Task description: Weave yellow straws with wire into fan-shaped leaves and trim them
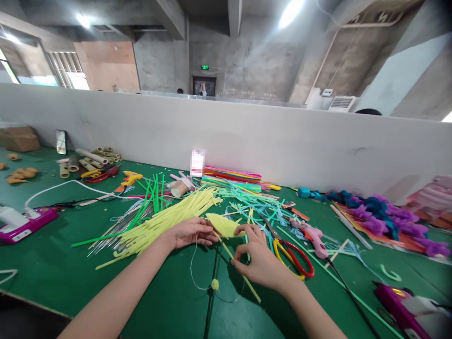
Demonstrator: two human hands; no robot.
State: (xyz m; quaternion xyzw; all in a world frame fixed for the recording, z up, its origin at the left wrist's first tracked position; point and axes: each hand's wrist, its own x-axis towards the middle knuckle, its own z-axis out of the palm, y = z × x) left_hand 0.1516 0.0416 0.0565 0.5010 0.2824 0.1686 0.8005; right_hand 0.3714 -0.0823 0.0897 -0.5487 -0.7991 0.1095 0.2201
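Observation:
Over the green table (pixel 162 306), my left hand (pixel 192 233) pinches the left end of a yellow leaf-shaped piece (pixel 223 225). My right hand (pixel 257 256) has its fingers curled at the piece's right end and on a thin yellow stick (pixel 237 266) that runs down from it. A thin clear thread (pixel 195 273) loops down below the hands to a small yellow pompom (pixel 214 284). A large heap of yellow strips (pixel 158 223) lies just left of my left hand.
Red-and-yellow scissors (pixel 294 256) and a pink glue gun (pixel 314 238) lie right of my right hand. Green strips (pixel 150 197), stacked coloured strips (pixel 233 178), a twine spool (pixel 179 187), purple and blue fluffy pieces (pixel 384 219) and a white partition wall (pixel 247 136) surround the work area.

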